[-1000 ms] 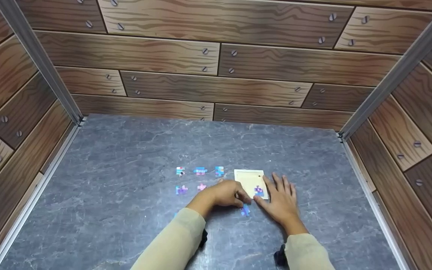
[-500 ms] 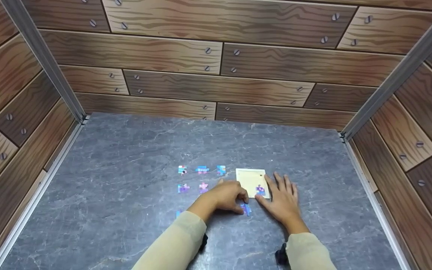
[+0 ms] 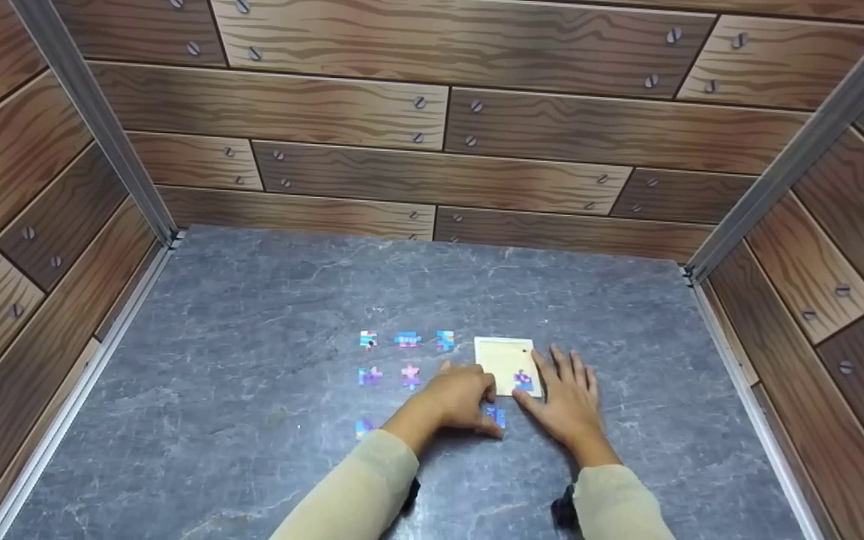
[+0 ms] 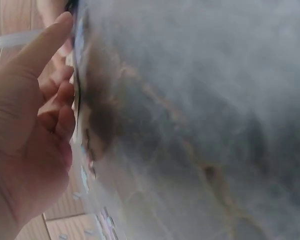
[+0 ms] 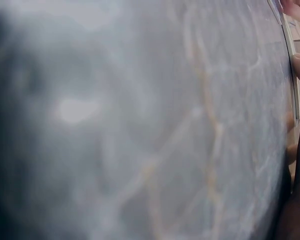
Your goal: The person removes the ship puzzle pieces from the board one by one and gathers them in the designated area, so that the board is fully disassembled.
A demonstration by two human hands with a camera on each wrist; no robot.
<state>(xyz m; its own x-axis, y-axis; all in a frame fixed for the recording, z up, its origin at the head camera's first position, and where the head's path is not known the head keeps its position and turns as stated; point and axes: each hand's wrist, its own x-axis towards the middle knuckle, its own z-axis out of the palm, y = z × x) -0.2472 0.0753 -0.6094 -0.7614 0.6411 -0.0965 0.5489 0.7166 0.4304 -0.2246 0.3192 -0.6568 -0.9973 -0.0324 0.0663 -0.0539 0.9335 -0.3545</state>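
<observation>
In the head view, my left hand (image 3: 458, 399) reaches over a blue-purple jigsaw piece (image 3: 496, 415) lying on the table. Its thumb is at the near edge and its curled fingers are at the far side. The left wrist view shows this left hand (image 4: 35, 105) low over the tabletop, thumb stretched out. Just beyond lies a cream puzzle tray (image 3: 499, 360), with a purple-blue jigsaw piece (image 3: 522, 379) in its near right corner. My right hand (image 3: 567, 397) rests along the tray's right side, fingers straight, thumb by the near corner.
Several loose jigsaw pieces lie left of the tray, among them a blue one (image 3: 407, 339) and a pink one (image 3: 410, 374). Another piece (image 3: 364, 428) is partly hidden by the left sleeve (image 3: 357, 480). Wood-patterned walls (image 3: 432, 172) enclose the grey marbled table (image 3: 289, 300).
My left thumb has moved toward me, round to the blue-purple piece's near edge, and the piece has turned straighter. My right hand stays at the tray.
</observation>
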